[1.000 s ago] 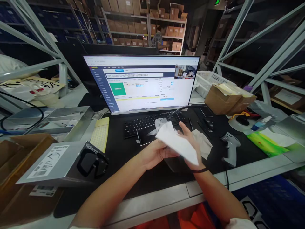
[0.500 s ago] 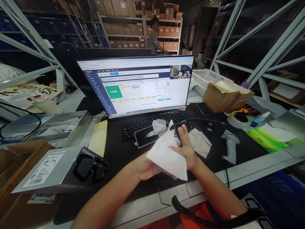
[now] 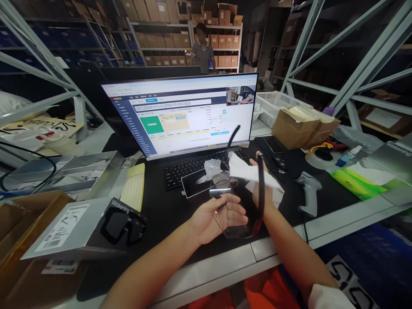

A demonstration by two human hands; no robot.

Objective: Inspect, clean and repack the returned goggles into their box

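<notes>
A pair of glasses (image 3: 261, 184) with large clear lenses and black temples is held over the desk's front part. One temple points up in front of the monitor; the other curves down by my right hand. My left hand (image 3: 220, 216) is closed around a lens edge, palm up with curled fingers. A white wipe (image 3: 254, 171) is in my right hand (image 3: 262, 191), partly hidden behind the temple. Beyond the hands lie a crumpled clear wrapper (image 3: 215, 168) and a dark flat device with a white edge (image 3: 195, 184), just before the keyboard (image 3: 182, 171).
A monitor (image 3: 183, 120) stands behind the keyboard. Right lie a barcode scanner (image 3: 309, 193), a green packet (image 3: 357, 184) and cardboard boxes (image 3: 291, 128). Left are a grey box with glasses pictured (image 3: 80, 227), a yellow pad (image 3: 132, 184) and a grey tray (image 3: 106, 180). A person (image 3: 202, 53) stands by shelves.
The glasses have been turned and raised, temples now upward. My right hand has moved the wipe up and right, uncovering my left hand. The person behind has turned to face this way.
</notes>
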